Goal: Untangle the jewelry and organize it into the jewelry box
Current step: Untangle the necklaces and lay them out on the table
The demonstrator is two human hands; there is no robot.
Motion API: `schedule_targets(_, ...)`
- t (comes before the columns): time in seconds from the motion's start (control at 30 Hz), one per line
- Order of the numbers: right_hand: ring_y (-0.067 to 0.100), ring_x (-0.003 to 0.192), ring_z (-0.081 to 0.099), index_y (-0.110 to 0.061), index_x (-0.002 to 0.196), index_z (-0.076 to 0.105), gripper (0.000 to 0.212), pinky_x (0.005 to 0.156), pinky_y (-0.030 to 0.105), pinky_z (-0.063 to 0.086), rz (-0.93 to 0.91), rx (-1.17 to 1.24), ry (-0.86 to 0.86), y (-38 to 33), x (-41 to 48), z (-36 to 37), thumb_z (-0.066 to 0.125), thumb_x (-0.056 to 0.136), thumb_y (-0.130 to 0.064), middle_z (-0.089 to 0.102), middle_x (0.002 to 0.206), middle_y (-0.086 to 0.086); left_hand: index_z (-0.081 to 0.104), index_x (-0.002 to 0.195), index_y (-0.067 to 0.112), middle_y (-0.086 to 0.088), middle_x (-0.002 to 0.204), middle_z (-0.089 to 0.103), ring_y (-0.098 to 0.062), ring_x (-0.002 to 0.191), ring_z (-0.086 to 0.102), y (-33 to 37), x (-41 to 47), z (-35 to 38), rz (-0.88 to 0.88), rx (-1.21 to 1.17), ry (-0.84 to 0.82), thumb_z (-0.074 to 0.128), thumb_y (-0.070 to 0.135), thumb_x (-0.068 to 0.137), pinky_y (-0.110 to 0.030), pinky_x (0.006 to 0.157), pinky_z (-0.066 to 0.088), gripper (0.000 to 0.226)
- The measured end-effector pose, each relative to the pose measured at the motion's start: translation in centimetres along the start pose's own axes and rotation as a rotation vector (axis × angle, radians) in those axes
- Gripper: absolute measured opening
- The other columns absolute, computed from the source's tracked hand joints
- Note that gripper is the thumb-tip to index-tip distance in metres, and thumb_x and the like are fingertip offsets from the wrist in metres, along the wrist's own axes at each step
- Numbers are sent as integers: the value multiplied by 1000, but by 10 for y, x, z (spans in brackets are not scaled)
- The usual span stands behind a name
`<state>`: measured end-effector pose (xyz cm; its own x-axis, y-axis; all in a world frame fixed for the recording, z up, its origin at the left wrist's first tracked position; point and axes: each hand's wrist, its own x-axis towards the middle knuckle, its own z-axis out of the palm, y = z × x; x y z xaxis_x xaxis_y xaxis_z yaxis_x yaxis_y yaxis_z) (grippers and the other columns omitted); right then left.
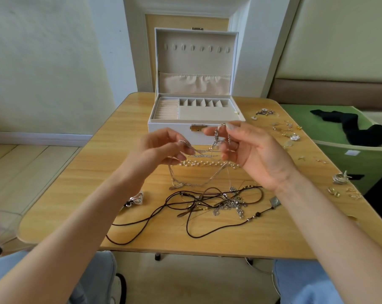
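— Where was the tangle?

— The chains (199,170) hung in the air between both hands, above the table (80,172) and just in front of the box (194,115); a pearl strand (207,163) ran across them, and the lowest loops reached down to the tabletop.

— And the grip?

— The left hand (161,152) pinched a thin silver strand between thumb and fingertips; the right hand (247,150) was closed on the chains higher up, thumb pressing a link against the fingers; the strands stretched between the two.

— The box?

— It stood open at the far edge of the table, lid upright, with a row of hooks and a gathered pocket inside the lid; the tray showed ring rolls at left and small compartments at the back; I could not see jewelry in any of them.

— What else lay around?

— Nearer the person, dark cords (185,218) sprawled in loops, knotted up with a silver cluster (231,205); a silver pendant (136,199) lay to the left of them; earrings (284,130) were scattered along the table's right side; a green bin (348,154) with a black cloth stood beside that edge.
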<state>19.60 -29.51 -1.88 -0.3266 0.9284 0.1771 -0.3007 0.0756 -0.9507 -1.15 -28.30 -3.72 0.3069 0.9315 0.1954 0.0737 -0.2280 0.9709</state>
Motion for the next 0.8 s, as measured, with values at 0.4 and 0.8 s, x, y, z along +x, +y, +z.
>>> schedule_targets(0.4,12,62,55,-9,92,69,23,53,20,46,-18,-334,41,8,3,10,63,76,-24,71,81,-4,60,89,8,8,76,59,-4,71,54,6,0,29,216,241,74,67,18,83,-15,63,42,13)
schedule_targets(0.8,10,69,63,-11,79,65,7,68,18,50,-132,-469,159,10,3,9,66,83,-17,65,73,1,55,82,15,5,75,64,-8,74,58,2,6,20,93,-116,-16,61,17,82,-20,71,46,6)
